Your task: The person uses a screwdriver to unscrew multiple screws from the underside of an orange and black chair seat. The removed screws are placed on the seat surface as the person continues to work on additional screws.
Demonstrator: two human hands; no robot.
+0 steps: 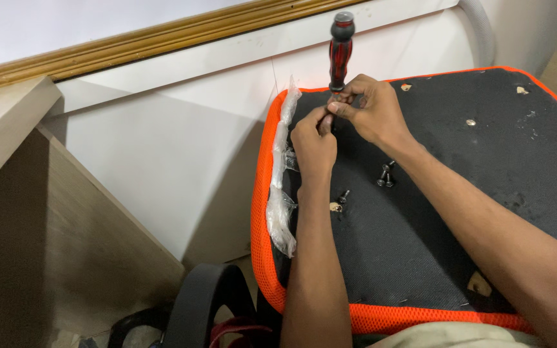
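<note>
Glossy plastic screwdriver handle (341, 51), shiny metal screws (385, 175), matt black fabric panel (459, 193)

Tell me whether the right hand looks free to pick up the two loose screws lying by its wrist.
Probably not right away: the right hand is gripping the screwdriver along with the left hand. The screws themselves lie uncovered on the black seat base, just below the wrist.

White cabinet (182, 161); gold moulding (130, 45); beige wooden panel (46, 245).
</note>
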